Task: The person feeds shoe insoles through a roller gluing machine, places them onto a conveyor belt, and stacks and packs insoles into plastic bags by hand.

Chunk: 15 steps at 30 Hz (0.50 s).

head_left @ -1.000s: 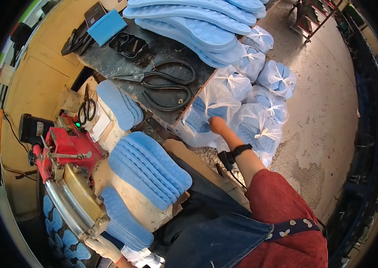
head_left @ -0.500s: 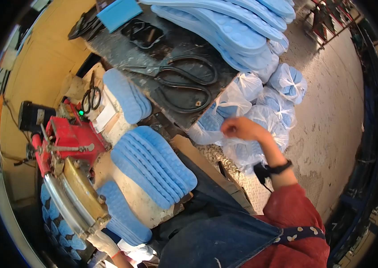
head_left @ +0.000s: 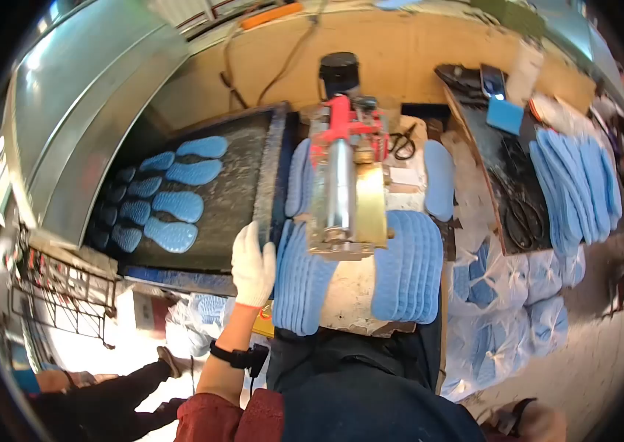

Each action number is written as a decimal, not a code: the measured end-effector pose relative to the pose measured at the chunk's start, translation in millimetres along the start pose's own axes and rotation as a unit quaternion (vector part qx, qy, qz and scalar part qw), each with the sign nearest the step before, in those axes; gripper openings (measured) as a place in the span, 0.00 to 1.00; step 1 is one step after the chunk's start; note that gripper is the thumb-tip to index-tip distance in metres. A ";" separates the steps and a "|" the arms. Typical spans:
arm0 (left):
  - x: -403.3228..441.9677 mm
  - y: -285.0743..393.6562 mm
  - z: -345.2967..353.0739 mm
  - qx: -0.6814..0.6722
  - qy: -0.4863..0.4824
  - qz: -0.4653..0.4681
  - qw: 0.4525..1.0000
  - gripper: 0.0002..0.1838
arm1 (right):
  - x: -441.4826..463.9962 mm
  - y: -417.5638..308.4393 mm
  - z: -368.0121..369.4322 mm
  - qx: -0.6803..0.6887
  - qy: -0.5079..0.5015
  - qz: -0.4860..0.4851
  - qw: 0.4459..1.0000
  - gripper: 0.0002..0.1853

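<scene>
My left hand (head_left: 252, 267), in a white knitted glove, is raised with its fingers stretched out beside the near edge of a dark conveyor belt (head_left: 235, 199). It holds nothing. Close to its right stands a stack of blue insoles (head_left: 299, 283); a second stack of blue insoles (head_left: 409, 269) is on the other side of the bench. Between them sits a red machine with a metal roller (head_left: 340, 195). Low at the right edge of my body, my right hand (head_left: 500, 418) shows only in part, its fingers unclear. Several blue insoles (head_left: 172, 234) lie in pairs on the belt.
A dark side table (head_left: 492, 158) at right carries large scissors (head_left: 522, 221) and a pile of blue soles (head_left: 577, 184). Clear bags of blue soles (head_left: 489, 346) are heaped below it. At lower left are another person's dark-clad legs (head_left: 106, 401) and a metal rack (head_left: 65, 295).
My view has swung left, bringing the belt into sight. My left hand has moved from beside the roller to the belt's edge. My right hand has dropped from near the bags toward my side.
</scene>
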<state>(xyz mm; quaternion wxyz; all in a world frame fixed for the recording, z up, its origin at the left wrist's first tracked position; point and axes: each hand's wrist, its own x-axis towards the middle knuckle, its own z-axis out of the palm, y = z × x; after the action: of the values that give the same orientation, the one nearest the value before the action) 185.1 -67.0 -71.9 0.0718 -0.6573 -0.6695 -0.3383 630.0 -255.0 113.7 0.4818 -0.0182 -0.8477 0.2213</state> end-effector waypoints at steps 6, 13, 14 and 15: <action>-4.4 -14.9 -9.0 -0.061 0.039 -0.023 0.997 0.26 | 93.4 26.9 26.1 0.099 -0.151 -0.175 0.968 0.06; -3.9 -17.1 -14.9 -0.078 0.071 -0.031 0.994 0.27 | 171.1 56.7 49.7 0.305 -0.334 -0.219 0.865 0.06; -3.0 -17.8 -17.1 -0.081 0.071 -0.035 0.994 0.26 | 178.1 60.3 55.2 0.331 -0.348 -0.216 0.850 0.06; -3.0 -18.3 -16.4 -0.087 0.067 -0.037 0.993 0.26 | 184.1 65.5 60.6 0.359 -0.363 -0.205 0.835 0.06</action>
<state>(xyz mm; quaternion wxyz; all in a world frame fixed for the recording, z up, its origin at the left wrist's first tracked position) 162.8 -76.8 -67.6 0.0467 -0.6118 -0.6547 -0.4415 469.6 -172.7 210.4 0.1467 0.4115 -0.8073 0.3969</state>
